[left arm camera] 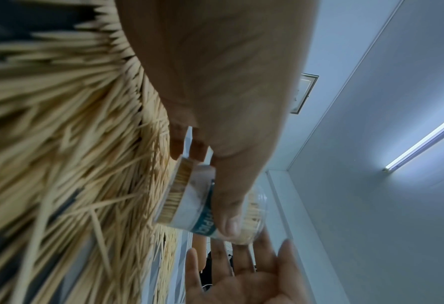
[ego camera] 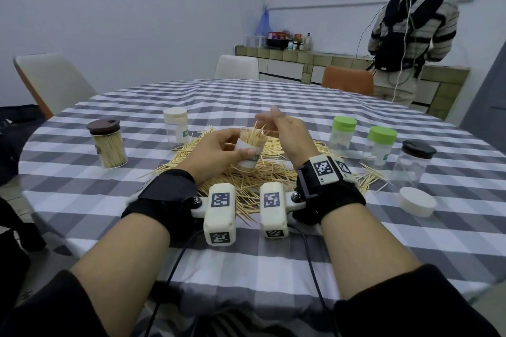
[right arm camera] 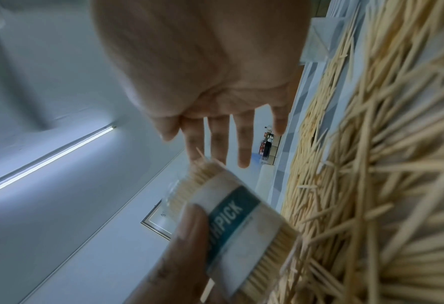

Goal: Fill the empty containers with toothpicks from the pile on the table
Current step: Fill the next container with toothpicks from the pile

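A round table (ego camera: 356, 227) in grey-and-white check fills the view, its near edge under the forearms and its far edge by three chairs; wide bare cloth lies in front of the wrists. The toothpick pile (ego camera: 262, 172) spreads across the middle. Left of it stand a brown-lidded full jar (ego camera: 108, 145) and a cream-lidded container (ego camera: 176, 128); right of it, two green-lidded containers (ego camera: 342, 134) and a clear dark-lidded jar (ego camera: 413, 164), with a loose white lid (ego camera: 417, 201) near the right edge. The left hand (ego camera: 216, 154) grips a lidless cup (ego camera: 250, 150) above the pile, thumb across its label, which reads "…HPICK"; toothpicks stick out of its mouth. The right hand (ego camera: 284, 134) hovers just beside that mouth, fingers straight and spread, holding nothing.
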